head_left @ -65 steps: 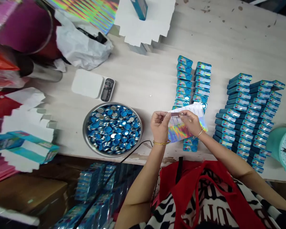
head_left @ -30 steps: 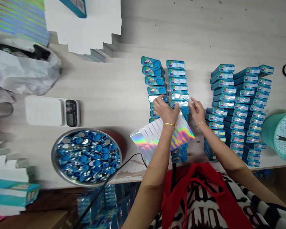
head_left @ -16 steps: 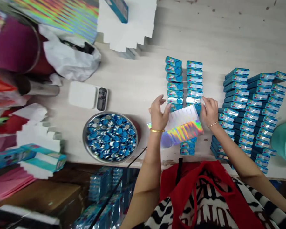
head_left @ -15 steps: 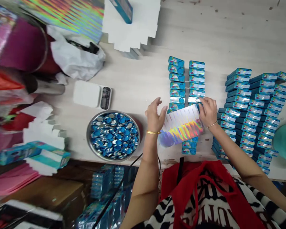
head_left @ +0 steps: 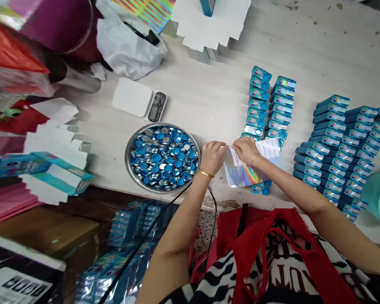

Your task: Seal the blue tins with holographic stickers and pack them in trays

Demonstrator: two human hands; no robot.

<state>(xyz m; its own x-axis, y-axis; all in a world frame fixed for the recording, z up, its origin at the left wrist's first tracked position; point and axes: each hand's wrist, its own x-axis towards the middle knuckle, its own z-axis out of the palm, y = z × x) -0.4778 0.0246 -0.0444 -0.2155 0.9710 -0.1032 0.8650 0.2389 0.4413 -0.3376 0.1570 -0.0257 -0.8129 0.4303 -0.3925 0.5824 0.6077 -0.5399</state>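
Note:
A shiny rainbow-silver sticker sheet (head_left: 245,176) with white strips along its upper part lies over two rows of small blue boxes (head_left: 258,104). My right hand (head_left: 246,151) reaches across the sheet, fingers pinched at its upper left edge. Opposite it, my left hand (head_left: 213,157) is closed, its thumb and fingertips pinching at the same corner. Whether a loose strip lies between the fingertips is too small to tell. Left of my left hand stands a round metal bowl (head_left: 127,162) full of blue and silver round caps.
A white kitchen scale (head_left: 133,97) sits behind the bowl. More blue boxes (head_left: 331,139) stand in rows at the right, beside a green tub (head_left: 372,196). White cut card (head_left: 212,25) is stacked at the back. A black cable (head_left: 214,223) hangs over the table's front edge.
My right hand has moved left from the sheet's right end to its upper left edge. My left hand has closed from open fingers to a pinch there. The view has shifted.

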